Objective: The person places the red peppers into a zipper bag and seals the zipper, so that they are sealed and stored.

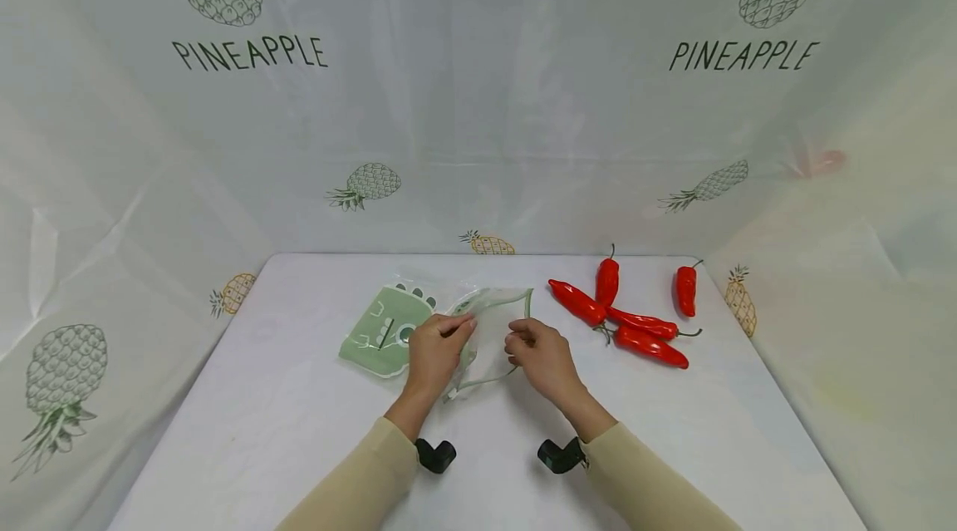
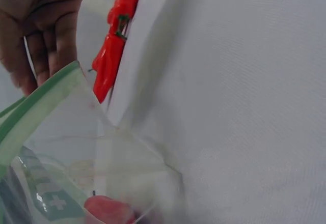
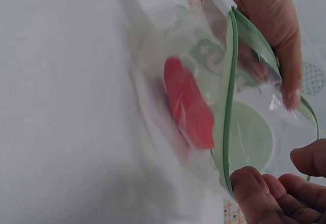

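A clear zip bag (image 1: pixel 489 344) with green edging stands with its mouth spread toward the right. My left hand (image 1: pixel 434 356) pinches the film at its left side between thumb and fingers. My right hand (image 1: pixel 549 361) is at the mouth, its fingers loosely bent. In the right wrist view, the right fingertips (image 3: pixel 249 183) touch the green rim, with the thumb held apart from them. A red pepper (image 3: pixel 189 104) lies inside the bag, seen through the film. The bag's white slider (image 3: pixel 224 2) sits at one end of the rim, by the left hand.
Left of the bag lies a flat green printed bag (image 1: pixel 377 331) with a cartoon face. Several red peppers (image 1: pixel 576 301) lie in a cluster at the right, and a single pepper (image 1: pixel 685 290) lies farther right. A pineapple-printed sheet (image 1: pixel 478 99) surrounds the white table (image 1: pixel 299 398).
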`<state>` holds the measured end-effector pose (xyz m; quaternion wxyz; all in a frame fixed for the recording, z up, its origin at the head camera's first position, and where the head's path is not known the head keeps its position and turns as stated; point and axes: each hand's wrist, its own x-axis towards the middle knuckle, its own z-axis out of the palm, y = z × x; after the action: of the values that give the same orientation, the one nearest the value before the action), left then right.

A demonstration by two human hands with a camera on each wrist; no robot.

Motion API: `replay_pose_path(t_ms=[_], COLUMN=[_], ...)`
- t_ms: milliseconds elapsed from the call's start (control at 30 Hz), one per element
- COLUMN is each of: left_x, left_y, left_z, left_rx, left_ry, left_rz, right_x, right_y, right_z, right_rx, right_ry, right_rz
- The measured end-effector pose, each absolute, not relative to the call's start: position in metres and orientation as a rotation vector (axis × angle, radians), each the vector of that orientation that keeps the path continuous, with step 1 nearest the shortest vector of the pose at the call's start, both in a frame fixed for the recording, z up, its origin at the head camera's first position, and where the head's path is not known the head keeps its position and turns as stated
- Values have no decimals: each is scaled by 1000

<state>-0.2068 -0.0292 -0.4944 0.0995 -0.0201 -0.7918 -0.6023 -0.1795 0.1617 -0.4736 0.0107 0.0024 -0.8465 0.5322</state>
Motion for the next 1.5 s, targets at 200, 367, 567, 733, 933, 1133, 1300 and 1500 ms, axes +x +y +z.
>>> replay_pose_path(t_ms=[200,367,567,733,933,1133,1300,1500], left_x=[-208,-207,-207,-208,-207,-207,-207,-208], left_y=[-30,-29,-29,-30,-29,-29,-30,-31], left_z=[-493,-492,-490,-491,-488,-490,-490,-492], left_rx=[-71,-82,-59,-49,-36,-35,-42,-11], left_ry=[-2332,-2329,-2338,-2341,-2347,-2339,-2322,-2308], left_rz=[-1722,-1729,-1755,-1770,-1800,-1824,-1848,-1863], right_x=[-178,-176,-180,-188,-194,-198,-197,-195], right_y=[189,224,272,306,340,358,369,377], right_z=[-470,-467,-465,-461,-456,-460,-464,-470], right_rx=[-11,-29,-64,-75,-131,-162,-126,-123], right_ry=[-2664,-2720,-2800,-2838,-2894,-3007,-3061,-3093], right_rz=[1554,1363,1087,943,840,817,796,791])
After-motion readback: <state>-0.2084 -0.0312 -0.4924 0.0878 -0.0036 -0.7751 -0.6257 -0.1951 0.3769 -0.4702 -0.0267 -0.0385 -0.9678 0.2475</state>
